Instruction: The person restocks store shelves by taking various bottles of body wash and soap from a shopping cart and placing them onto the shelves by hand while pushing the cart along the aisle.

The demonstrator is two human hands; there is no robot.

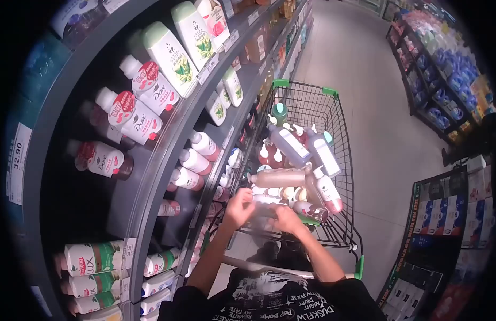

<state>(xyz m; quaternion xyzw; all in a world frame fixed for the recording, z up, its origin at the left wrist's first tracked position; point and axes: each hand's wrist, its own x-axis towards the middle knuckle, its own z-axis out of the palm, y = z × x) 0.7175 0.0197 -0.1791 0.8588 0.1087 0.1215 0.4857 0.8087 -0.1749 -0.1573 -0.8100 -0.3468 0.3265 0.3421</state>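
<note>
My left hand [240, 208] and my right hand [288, 220] are at the near end of the shopping cart [341, 142], fingers bent around a blurred bottle [266, 208] lying sideways between them. Its kind is hard to make out. Just beyond my hands, a clear bottle with pinkish contents [280, 177] lies across the load. A white Dove bottle [327, 190] leans at the cart's right side. Two grey-blue bottles with white labels [291, 145] are farther in, along with a green-capped bottle [280, 113] and several pump bottles.
Shelves on the left hold Dove bottles [139, 122], white-and-green bottles [170, 59] and Lux bottles [93, 258]. On the right stand a display rack with blue packs [445, 109] and a stand with boxes [440, 214]. The aisle floor [347, 43] runs ahead.
</note>
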